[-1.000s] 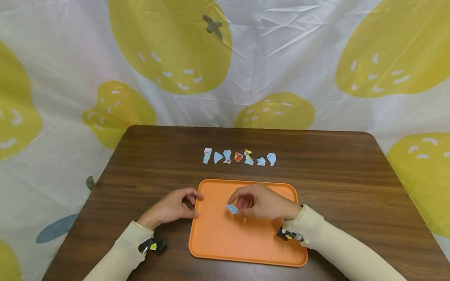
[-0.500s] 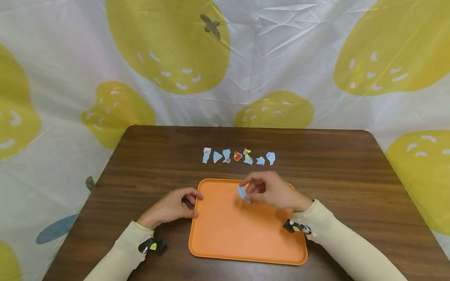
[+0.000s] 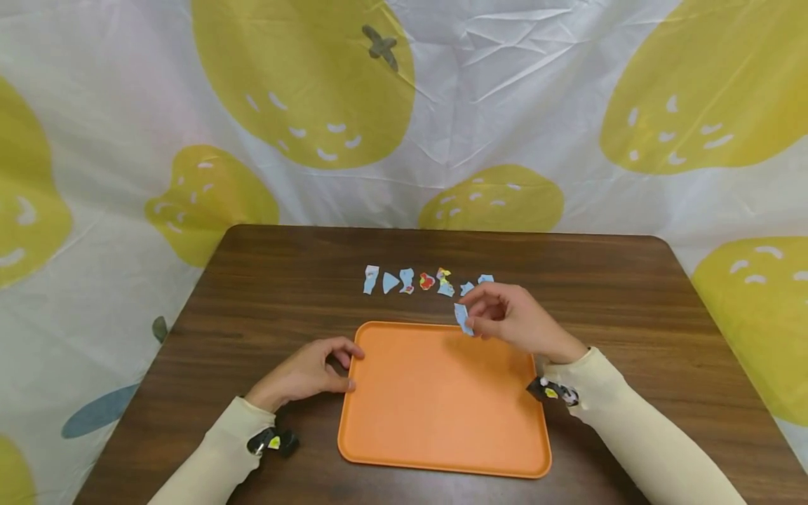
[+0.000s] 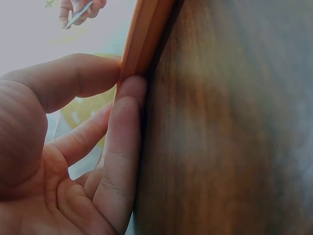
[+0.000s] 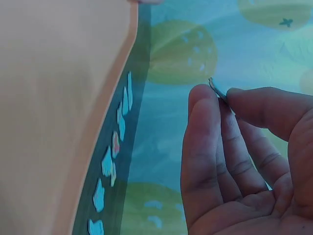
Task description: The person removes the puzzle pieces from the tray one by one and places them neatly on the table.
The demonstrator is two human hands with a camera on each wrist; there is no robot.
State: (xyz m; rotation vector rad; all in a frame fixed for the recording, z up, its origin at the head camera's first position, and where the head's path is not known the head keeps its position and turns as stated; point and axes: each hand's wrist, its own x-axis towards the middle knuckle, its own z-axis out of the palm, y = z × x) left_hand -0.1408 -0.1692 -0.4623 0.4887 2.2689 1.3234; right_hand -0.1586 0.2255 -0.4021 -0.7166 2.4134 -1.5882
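Observation:
Between thumb and fingertips, my right hand [image 3: 520, 321] pinches a small light-blue paper piece [image 3: 463, 320], held up above the far edge of the orange tray [image 3: 435, 407]. In the right wrist view that paper piece [image 5: 218, 90] is seen almost edge-on. My left hand [image 3: 303, 373] holds the tray's left rim, its thumb and fingers against the edge; the left wrist view shows the fingers [image 4: 122, 132] close along the rim. Beyond the tray lies a row of several cut paper pieces, among them a red piece [image 3: 426, 281] and a triangular blue piece [image 3: 391, 282]. My right hand partly covers the rightmost ones.
The dark wooden table [image 3: 278, 280] extends around the tray on every side. A white cloth [image 3: 505, 91] with yellow fruit prints hangs behind it. A black wrist device [image 3: 273, 442] sits at my left cuff and another wrist device [image 3: 552, 391] at my right.
My right hand has moved away from me and to the right with the paper piece, from over the tray's middle to its far edge. The left hand stays at the rim.

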